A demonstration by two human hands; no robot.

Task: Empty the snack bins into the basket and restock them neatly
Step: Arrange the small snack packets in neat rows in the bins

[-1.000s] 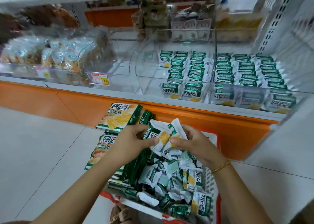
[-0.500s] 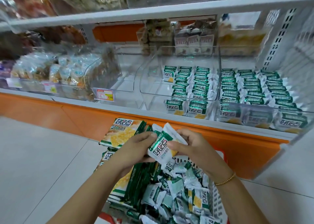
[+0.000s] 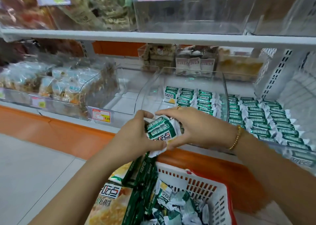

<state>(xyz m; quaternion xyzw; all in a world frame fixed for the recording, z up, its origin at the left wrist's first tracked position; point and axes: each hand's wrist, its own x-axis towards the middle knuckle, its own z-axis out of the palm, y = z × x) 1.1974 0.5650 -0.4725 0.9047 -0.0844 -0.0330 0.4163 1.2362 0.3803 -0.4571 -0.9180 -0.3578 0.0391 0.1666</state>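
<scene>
A small stack of snack packets [image 3: 162, 130], green and white, is held between the left hand [image 3: 135, 137] and the right hand [image 3: 198, 127], above the basket [image 3: 201, 183] and just in front of the shelf edge. The fingers [image 3: 145, 116] of both hands are curled round the ends of the stack, so the packets are kept pressed together and neither hand is free. The long axis of the stack runs across, from palm to palm, tilted slightly.

The clear bin [image 3: 148, 91] being restocked lies directly ahead of the stack and a little above it. Packet rows [image 3: 203, 98] are laid crosswise in its middle and right columns. Only one packet [image 3: 169, 95] is seen at the back of the left column, and the front of the bin is hidden by the hands. That left column is judged to be the target, since the stack is already lined up with it and turned the same way as the rows. A forward carry over the front wall is called for, and the right hand is the nearer to the bin.

The neighbouring packets [image 3: 266, 120] to the right are already ranged neatly, while loose packets [image 3: 177, 206] are left in the basket.
</scene>
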